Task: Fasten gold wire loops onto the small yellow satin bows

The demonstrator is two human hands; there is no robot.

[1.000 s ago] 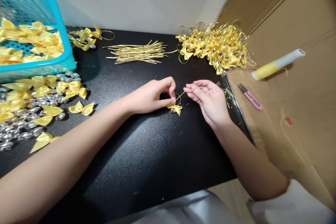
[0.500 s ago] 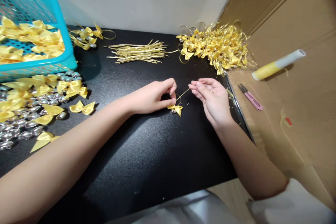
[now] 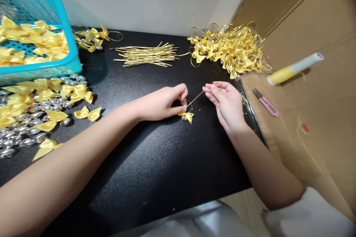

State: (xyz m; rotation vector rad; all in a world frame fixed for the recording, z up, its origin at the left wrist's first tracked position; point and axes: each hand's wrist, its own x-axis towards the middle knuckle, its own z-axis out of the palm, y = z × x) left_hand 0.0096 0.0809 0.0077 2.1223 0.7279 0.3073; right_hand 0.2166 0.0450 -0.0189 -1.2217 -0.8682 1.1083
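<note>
Over the middle of the black table (image 3: 155, 155), my left hand (image 3: 167, 102) pinches a yellow ribbon bow (image 3: 189, 117) between thumb and finger. A silver bead (image 3: 184, 118) shows under the bow, partly hidden by it. From the pinch a thin gold cord (image 3: 196, 98) runs up to the right, pulled straight, and a small loop of it stands above the bow. My right hand (image 3: 226, 103) is closed on the cord's far end with its fingertips. The knot, if any, is hidden by my left fingers.
A turquoise basket (image 3: 72, 50) of yellow bows stands at the left, with silver beads (image 3: 27, 142) and loose bows before it. Gold cords (image 3: 147, 54) lie at the back beside a pile of finished-looking looped bows (image 3: 230, 48). Pink-handled snips (image 3: 266, 104) and a tube (image 3: 296, 68) lie right.
My right hand has shifted slightly up and to the right, drawing the gold cord a little longer. My left hand stays nearly still on the bow.
</note>
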